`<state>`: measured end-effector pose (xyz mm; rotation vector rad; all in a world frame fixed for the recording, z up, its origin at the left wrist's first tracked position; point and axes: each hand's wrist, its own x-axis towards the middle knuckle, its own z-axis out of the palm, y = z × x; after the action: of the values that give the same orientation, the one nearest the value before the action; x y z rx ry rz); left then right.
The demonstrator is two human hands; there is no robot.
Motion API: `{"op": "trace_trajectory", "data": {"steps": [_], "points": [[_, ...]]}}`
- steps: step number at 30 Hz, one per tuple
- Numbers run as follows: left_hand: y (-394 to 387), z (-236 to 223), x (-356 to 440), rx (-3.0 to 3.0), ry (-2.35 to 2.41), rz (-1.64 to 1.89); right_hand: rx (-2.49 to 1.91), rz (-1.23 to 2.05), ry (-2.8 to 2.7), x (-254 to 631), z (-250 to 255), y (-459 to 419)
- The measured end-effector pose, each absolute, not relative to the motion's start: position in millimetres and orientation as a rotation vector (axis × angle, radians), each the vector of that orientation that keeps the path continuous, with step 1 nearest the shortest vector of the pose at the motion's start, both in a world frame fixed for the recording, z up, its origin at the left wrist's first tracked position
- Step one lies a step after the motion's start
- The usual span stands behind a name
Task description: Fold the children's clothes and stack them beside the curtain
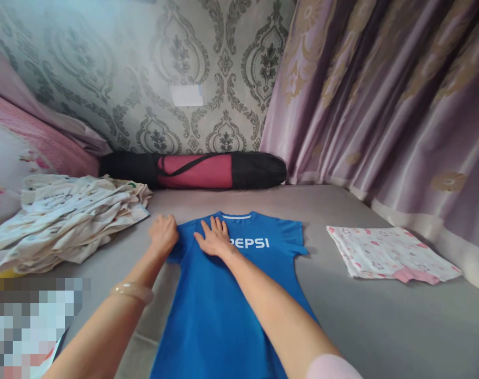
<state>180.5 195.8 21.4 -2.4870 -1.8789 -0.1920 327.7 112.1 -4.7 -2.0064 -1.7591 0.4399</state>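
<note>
A blue T-shirt [223, 295] with white PEPSI lettering lies spread out on the grey surface, its collar pointing away from me. At its left sleeve, my left hand [164, 231] is closed with the sleeve's edge in its fingers. My right hand [215, 237] rests flat on the upper chest of the shirt, fingers spread, covering part of the first letter. The shirt's right sleeve lies flat and untouched. Its lower hem runs out of view at the bottom.
A pile of pale printed clothes [77, 216] lies on the left. Folded white-and-pink clothing [393, 255] rests on the right. A black and red long bag [196, 171] lies along the patterned wall. Purple curtains [361, 95] hang at the right. The lower left corner is pixelated.
</note>
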Motion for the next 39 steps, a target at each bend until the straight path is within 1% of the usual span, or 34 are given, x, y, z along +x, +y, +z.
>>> {"op": "trace_trajectory", "data": {"steps": [2,4,7,9,11,16,22,26,29,31,34,36,39], "points": [[196.1,26.4,201.4,-2.554,-1.755,-0.262,-1.937,0.438,-1.734,347.9,4.0,114.8],[197.1,27.8,225.9,-2.729,-1.645,-0.3,-1.939,0.279,-1.634,377.4,13.4,113.8],[200.5,22.1,259.6,-2.911,-1.627,-0.259,-2.261,0.1,-1.411,427.8,22.8,104.2],[203.5,15.1,274.9,-2.93,-1.641,-0.252,-2.443,0.065,-1.363,455.4,23.6,95.6],[206.8,8.4,283.5,-2.916,-1.673,-0.254,-2.535,0.075,-1.377,473.0,20.8,89.1],[210.6,2.9,287.1,-2.886,-1.696,-0.265,-2.553,0.097,-1.422,479.2,12.0,85.8],[194.3,-0.1,285.4,-2.861,-1.605,-0.397,-2.476,-0.212,-1.41,469.5,-2.0,83.2],[185.1,-5.5,285.4,-2.779,-1.585,-0.479,-2.451,-0.329,-1.36,466.9,-9.0,80.9],[181.0,-1.6,284.8,-2.746,-1.434,-0.524,-2.462,-0.331,-1.444,462.1,-5.6,77.2],[175.0,5.4,282.7,-2.787,-1.311,-0.46,-2.459,-0.29,-1.543,457.5,-0.5,70.8],[158.2,18.1,271.9,-2.862,-1.247,-0.284,-2.406,-0.09,-1.743,454.4,9.2,52.2],[143.9,24.9,256.0,-2.877,-1.242,-0.237,-2.329,0.043,-1.81,457.8,15.9,32.8],[124.0,29.4,216.6,-2.843,-1.297,-0.239,-2.219,0.094,-1.699,468.6,23.7,-7.6]]}}
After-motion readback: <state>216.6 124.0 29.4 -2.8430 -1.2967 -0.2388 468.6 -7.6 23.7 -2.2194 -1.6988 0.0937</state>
